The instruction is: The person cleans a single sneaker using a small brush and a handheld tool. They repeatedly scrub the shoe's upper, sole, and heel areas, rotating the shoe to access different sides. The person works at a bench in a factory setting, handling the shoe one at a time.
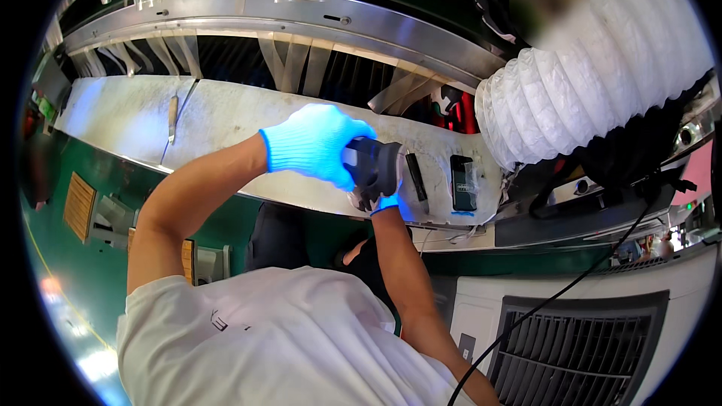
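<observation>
My left hand, in a white knit glove tinted blue by the light, is closed around a dark grey shoe. The shoe is held up over the near edge of the pale workbench. My right hand reaches up to the shoe from below; only its blue-lit glove cuff shows, and its fingers are hidden behind the shoe. Just right of the shoe lies a slim black pen-like tool. Beyond it is a dark phone with a clear plastic piece on it.
A wooden-handled tool lies at the bench's left. Clear plastic strips hang from a metal rail behind. A large white flexible duct fills the upper right. A black cable runs past a vented machine.
</observation>
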Motion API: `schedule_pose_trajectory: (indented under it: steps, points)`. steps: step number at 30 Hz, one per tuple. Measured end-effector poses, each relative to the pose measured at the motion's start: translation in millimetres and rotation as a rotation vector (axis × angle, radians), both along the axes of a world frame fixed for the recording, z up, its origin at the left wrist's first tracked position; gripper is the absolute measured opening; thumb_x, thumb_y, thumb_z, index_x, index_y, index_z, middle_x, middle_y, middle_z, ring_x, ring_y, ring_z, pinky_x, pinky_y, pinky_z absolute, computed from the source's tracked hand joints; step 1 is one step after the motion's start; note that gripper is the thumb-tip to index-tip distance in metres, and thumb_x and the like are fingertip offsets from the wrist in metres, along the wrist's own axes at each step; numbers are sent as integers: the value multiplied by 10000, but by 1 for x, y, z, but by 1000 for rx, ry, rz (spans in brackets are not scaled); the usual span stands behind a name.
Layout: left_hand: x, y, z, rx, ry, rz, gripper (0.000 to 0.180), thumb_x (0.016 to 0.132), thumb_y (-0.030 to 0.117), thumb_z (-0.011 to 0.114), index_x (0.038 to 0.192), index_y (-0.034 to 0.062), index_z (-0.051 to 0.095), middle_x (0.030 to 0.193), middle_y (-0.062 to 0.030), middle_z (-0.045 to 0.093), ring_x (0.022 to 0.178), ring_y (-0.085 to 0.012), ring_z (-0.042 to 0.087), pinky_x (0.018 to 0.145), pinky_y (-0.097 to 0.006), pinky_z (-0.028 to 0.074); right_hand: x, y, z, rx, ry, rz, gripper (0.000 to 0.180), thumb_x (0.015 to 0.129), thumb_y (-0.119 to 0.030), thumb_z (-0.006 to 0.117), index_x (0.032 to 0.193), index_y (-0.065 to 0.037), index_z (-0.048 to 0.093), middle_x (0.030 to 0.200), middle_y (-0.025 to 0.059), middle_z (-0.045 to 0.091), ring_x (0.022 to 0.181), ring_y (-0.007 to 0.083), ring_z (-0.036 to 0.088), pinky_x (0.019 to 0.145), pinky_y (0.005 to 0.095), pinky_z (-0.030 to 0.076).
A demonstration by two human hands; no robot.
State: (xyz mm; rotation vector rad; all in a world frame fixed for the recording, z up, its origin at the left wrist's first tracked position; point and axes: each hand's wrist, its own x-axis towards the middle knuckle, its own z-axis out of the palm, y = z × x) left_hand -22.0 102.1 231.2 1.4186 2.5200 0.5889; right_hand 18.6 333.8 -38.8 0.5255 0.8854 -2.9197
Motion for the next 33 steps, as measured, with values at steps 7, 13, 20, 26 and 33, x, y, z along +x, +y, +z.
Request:
schedule_pose_trajectory:
  steps: [7, 13, 20, 26, 33]
  points:
    - [14, 42, 9, -133, 88, 110, 914, 662, 633, 999, 1361, 88, 777, 1000, -191, 830, 886, -402, 813, 820, -469, 653, 40, 42, 81, 315, 293, -130, 680, 1175, -536, 551, 1635, -35, 536, 1580, 187, 634, 1454, 311, 618, 1233, 479, 513]
    - [23, 62, 12, -148, 109, 109, 893, 677, 622, 996, 1352, 78, 780, 1004, -195, 825, 900, -397, 816, 823, -460, 655, 63, 44, 134, 614, 595, -82, 787, 930, -370, 908, 1566, -53, 570, 1562, 179, 623, 1432, 357, 629, 1258, 501, 500]
    - [37, 38, 3, -17, 158, 50, 843, 685, 515, 1015, 1351, 62, 765, 1088, -173, 826, 947, -386, 817, 852, -453, 655, 71, 34, 116, 684, 833, -178, 981, 871, -539, 940, 1595, -14, 536, 1558, 223, 632, 1444, 349, 615, 1266, 487, 454]
    - [35, 31, 6, 19, 108, 28, 850, 671, 457, 1039, 1385, 83, 767, 1157, -158, 827, 998, -370, 820, 904, -429, 657, 73, 40, 153, 783, 676, -19, 846, 909, -377, 882, 1609, -27, 560, 1582, 190, 624, 1430, 339, 630, 1228, 475, 483]
    - [-40, 9, -13, 113, -204, -243, 903, 717, 421, 1044, 1485, 74, 720, 1394, -206, 754, 1248, -387, 762, 1069, -431, 624, 88, 27, 182, 1272, 774, -6, 398, 829, -176, 908, 1158, -48, 725, 1137, 95, 683, 1044, 212, 725, 910, 383, 602]
